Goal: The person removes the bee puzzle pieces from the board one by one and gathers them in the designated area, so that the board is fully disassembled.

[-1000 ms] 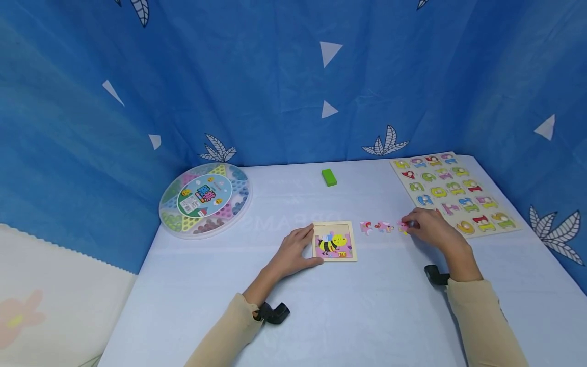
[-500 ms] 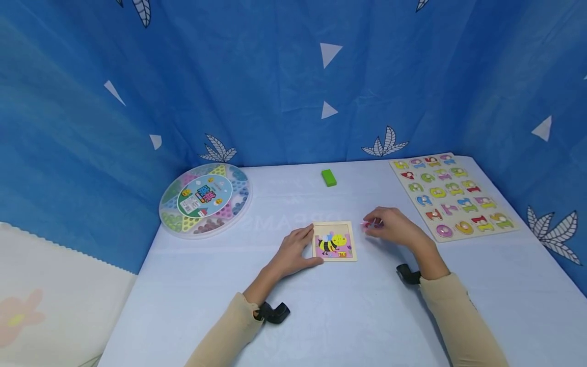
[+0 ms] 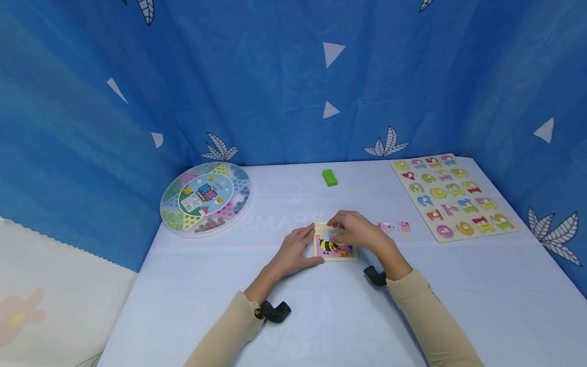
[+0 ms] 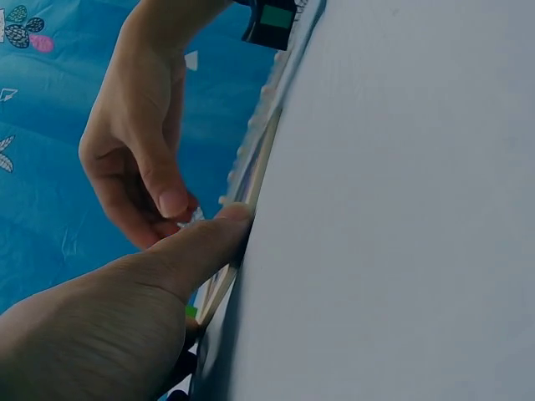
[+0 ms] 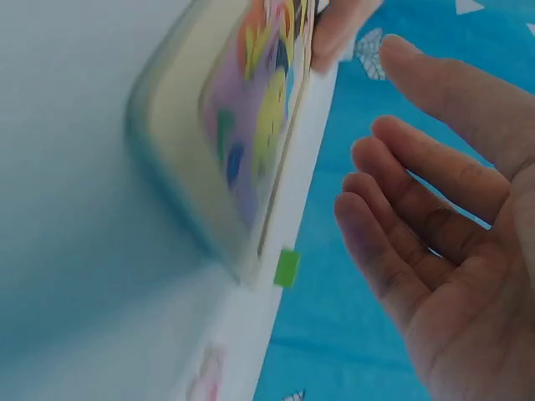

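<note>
A small wooden jigsaw tray (image 3: 337, 258) with a bee picture lies flat on the table; its top strip shows bare wood. My left hand (image 3: 293, 252) grips the tray's left side, thumb at the near corner and fingers at the far one. Over the tray's upper right hovers my right hand (image 3: 359, 232). In the right wrist view the thumb and bent fingers (image 5: 418, 217) are apart, with no piece visible between them. Two loose pink puzzle pieces, one (image 3: 385, 227) beside the other (image 3: 404, 228), lie right of the tray. The right hand hides part of the tray.
A green block (image 3: 329, 177) lies behind the tray. The round Chinese checkers-style box (image 3: 206, 200) sits at the far left. At the right lies a wooden number puzzle board (image 3: 454, 196). Behind the table (image 3: 321, 306) hangs a blue curtain (image 3: 275, 76).
My right hand has moved left from the row of loose pieces to above the tray. The leftmost piece is gone from the row. My left hand stays on the tray.
</note>
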`<state>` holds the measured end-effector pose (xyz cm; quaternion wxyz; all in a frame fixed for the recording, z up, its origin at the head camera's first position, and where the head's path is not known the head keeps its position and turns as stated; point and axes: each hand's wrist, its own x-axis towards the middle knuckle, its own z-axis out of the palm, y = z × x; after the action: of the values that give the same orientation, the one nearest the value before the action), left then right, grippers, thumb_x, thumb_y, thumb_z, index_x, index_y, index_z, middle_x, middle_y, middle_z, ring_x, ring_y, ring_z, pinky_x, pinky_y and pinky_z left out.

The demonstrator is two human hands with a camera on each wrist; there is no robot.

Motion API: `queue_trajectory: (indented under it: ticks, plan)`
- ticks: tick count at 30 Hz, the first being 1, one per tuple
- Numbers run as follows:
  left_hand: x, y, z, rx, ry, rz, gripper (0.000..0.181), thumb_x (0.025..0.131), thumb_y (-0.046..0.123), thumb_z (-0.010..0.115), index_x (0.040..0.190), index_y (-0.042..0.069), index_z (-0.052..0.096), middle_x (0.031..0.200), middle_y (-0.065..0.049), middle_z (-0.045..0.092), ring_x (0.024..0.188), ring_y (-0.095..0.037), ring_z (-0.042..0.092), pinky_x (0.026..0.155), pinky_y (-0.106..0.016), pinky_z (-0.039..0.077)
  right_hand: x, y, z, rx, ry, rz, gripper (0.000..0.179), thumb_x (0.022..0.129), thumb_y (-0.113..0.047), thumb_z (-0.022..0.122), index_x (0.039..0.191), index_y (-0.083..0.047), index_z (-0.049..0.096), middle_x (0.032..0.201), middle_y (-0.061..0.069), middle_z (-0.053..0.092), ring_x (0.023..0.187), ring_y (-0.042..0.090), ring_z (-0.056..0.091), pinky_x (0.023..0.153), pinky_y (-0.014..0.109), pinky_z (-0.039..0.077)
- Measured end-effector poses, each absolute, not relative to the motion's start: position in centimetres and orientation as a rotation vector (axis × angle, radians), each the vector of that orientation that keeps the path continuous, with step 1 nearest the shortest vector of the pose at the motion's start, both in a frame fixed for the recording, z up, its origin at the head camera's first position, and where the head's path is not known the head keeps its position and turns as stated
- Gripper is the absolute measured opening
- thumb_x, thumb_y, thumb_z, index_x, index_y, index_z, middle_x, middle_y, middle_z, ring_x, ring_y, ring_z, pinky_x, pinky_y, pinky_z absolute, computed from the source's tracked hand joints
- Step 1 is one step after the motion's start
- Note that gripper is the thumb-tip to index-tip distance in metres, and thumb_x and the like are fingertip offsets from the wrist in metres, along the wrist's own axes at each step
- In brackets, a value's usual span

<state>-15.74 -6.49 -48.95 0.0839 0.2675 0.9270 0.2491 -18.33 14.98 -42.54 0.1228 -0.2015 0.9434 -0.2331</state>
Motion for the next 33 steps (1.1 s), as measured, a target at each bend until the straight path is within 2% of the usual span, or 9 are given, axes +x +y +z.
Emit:
queue_trajectory:
  ticks: [10,22,33]
  plan:
    - [-15.8,-6.3,-48.8,0.811,2.767,0.743,0.088,0.087,0.053,0.066,0.151,0.002,0.033,0.162,-0.006,0.026,0.145,-0.029,0.03,0.115,-0.052,0.029,-18.6,14.0,-43.9,-0.608,2.712,-0.65,0.046,0.081,-0.03,0.08,0.118,-0.006,0.069,0.104,0.001,0.065,0.092,0.014,0.058,0.091,0.037,0.053]
    - [-15.8,-6.4,-48.8,0.821,2.773,0.758,0.087,0.087,0.052,0.067,0.15,0.001,0.033,0.161,-0.006,0.027,0.145,-0.029,0.03,0.115,-0.052,0.029,-18.6,13.6,-44.0,-0.628,2.688,-0.597,0.037,0.082,-0.027,0.079,0.114,-0.009,0.072,0.101,-0.001,0.064,0.091,0.013,0.057,0.091,0.036,0.052]
    - [-15.8,-6.5,-48.8,0.838,2.778,0.743,0.086,0.088,0.051,0.067,0.15,0.002,0.034,0.161,-0.008,0.027,0.145,-0.03,0.031,0.114,-0.053,0.03,-18.7,13.5,-44.4,-0.69,2.682,-0.631,0.032,0.084,-0.021,0.078,0.112,-0.007,0.073,0.094,0.0,0.062,0.08,0.012,0.052,0.075,0.027,0.049]
